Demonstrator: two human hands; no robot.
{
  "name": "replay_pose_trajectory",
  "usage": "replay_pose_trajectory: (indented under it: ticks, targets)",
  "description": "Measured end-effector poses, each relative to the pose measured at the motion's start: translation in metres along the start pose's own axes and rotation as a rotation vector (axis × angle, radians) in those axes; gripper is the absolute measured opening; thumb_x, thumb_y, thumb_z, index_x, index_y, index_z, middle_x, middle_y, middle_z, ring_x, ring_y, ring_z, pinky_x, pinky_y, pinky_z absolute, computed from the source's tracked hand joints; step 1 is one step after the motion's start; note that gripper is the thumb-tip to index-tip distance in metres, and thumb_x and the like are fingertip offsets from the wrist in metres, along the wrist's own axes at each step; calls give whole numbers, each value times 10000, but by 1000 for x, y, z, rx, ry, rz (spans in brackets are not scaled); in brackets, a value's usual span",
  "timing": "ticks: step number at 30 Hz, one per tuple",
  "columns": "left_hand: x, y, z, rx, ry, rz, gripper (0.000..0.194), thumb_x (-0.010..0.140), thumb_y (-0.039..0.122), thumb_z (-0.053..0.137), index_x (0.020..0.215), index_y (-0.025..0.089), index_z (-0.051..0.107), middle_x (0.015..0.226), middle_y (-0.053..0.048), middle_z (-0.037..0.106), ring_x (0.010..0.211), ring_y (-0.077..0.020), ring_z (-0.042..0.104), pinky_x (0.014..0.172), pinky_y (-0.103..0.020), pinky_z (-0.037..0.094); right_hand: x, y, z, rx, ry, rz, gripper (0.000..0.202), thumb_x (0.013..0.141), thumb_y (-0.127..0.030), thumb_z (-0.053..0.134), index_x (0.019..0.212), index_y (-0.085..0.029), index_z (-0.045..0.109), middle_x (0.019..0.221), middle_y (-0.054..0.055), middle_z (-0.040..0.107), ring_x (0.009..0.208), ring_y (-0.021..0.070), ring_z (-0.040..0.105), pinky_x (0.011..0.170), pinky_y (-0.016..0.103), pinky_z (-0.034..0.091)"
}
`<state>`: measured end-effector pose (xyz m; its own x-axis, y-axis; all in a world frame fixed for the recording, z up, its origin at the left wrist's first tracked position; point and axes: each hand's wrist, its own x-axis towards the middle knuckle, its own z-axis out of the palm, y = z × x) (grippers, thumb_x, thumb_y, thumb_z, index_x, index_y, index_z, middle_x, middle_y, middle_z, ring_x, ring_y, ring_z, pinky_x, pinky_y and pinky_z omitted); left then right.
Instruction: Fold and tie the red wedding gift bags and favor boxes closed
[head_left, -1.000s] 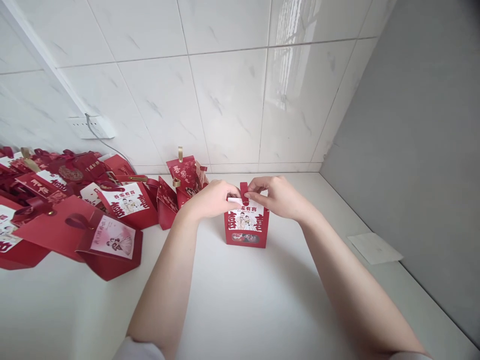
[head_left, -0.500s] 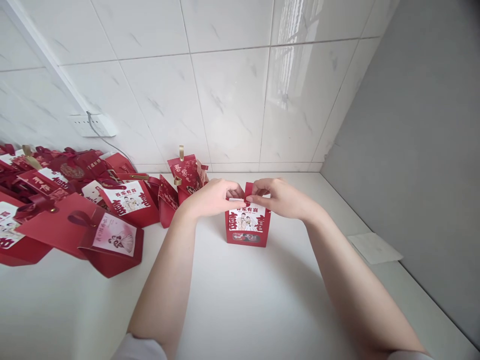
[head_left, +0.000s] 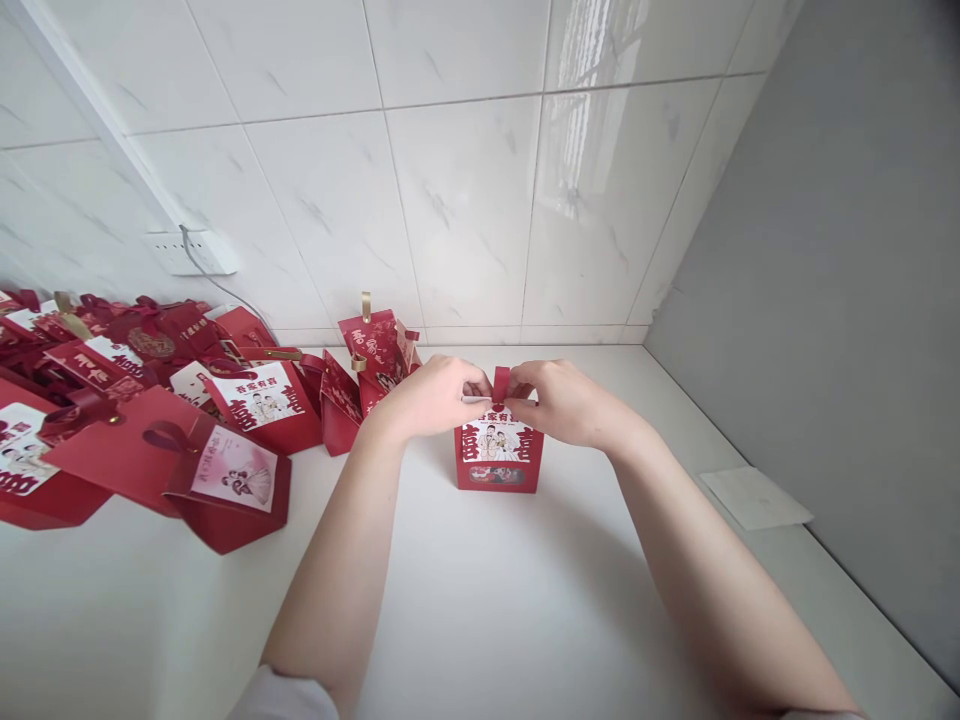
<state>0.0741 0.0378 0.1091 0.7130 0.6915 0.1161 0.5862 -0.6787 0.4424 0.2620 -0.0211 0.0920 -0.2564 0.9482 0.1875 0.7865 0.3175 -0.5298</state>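
A red gift box (head_left: 500,445) with a white printed front and a small window stands upright on the white table (head_left: 465,600). A red ribbon loop (head_left: 502,383) rises from its top centre. My left hand (head_left: 442,397) pinches the top edge of the box, left of the ribbon. On the ribbon's other side, my right hand (head_left: 559,402) pinches the same top edge. Both thumbs lie on the front side, and the fingers behind are partly hidden.
Many red gift boxes (head_left: 232,480) crowd the left side. A few more red boxes (head_left: 370,345) stand near the tiled wall (head_left: 457,200). A white paper (head_left: 756,497) lies at the right by a grey panel (head_left: 847,300). A socket (head_left: 191,253) with a cable is on the wall.
My hands have parted slightly from the ribbon, the right hand moving a little to the right. The ribbon loop shows more fully between them. The whole view has shifted slightly.
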Motion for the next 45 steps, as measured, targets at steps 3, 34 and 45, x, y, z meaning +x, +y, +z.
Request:
replay_pose_trajectory:
  ticks: [3,34,45]
  targets:
    - [0,0,-1,-3,-5,11,140,758,264,571,770,188,688,766,-24,689,704,-163,601,650,-279,425,-1,0,-1,-28,-2,3,156,803,-176,490,809,-227,638,808,2,695,642,140,560,516,249,333]
    - [-4,-4,-8,-104,-116,-53,199,817,354,577,865,206,701,833,-20,700,761,-163,613,647,-274,417,10,12,13,151,-46,-43,124,821,-328,552,788,-209,554,791,8,607,636,134,499,516,249,323]
    - [-6,0,-8,-100,-99,-74,195,810,351,579,838,190,686,673,3,587,617,-128,485,552,-258,327,8,16,7,198,-76,-23,68,817,-275,566,791,-212,578,835,13,644,653,141,522,528,255,347]
